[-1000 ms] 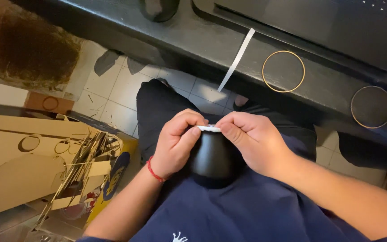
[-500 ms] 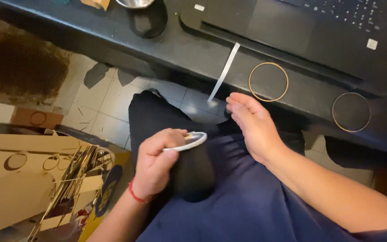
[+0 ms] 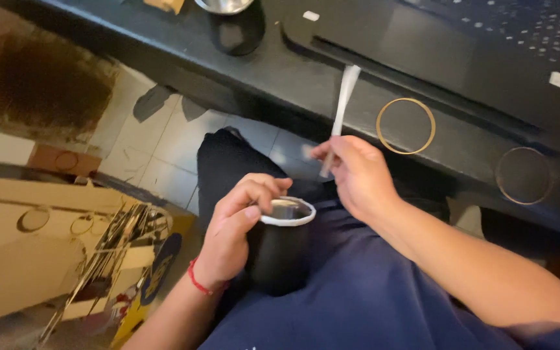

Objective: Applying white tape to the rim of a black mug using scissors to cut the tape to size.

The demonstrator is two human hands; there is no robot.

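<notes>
From my seat, much of this is cut off: the black laptop [image 3: 487,45] runs out of the top and right edges, and the shiny metal bowl [image 3: 223,5] on the black worktop [image 3: 163,45] shows only its lower rim at the top edge. I cannot make out what fills the cardboard box of flat card and wire pieces [image 3: 85,259] on the tiled floor [image 3: 163,149] at lower left. The base of the black rounded cup with a white rim [image 3: 280,249] is hidden against my lap and behind my left hand [image 3: 231,236].

The fingers [image 3: 251,194] of that left hand are curled around the side of the cup, with the thumb pressing on the white rim, so it is grasping the cup upright on my thigh, below the worktop edge.

My right hand [image 3: 358,175] sits just beside and above the cup, not touching it. Its fingers are pinched closed on the lower end of a thin white strip [image 3: 341,107], which stands up and reaches over the worktop edge. Two thin gold wire rings [image 3: 406,126] lie on the worktop, well apart from both hands.
</notes>
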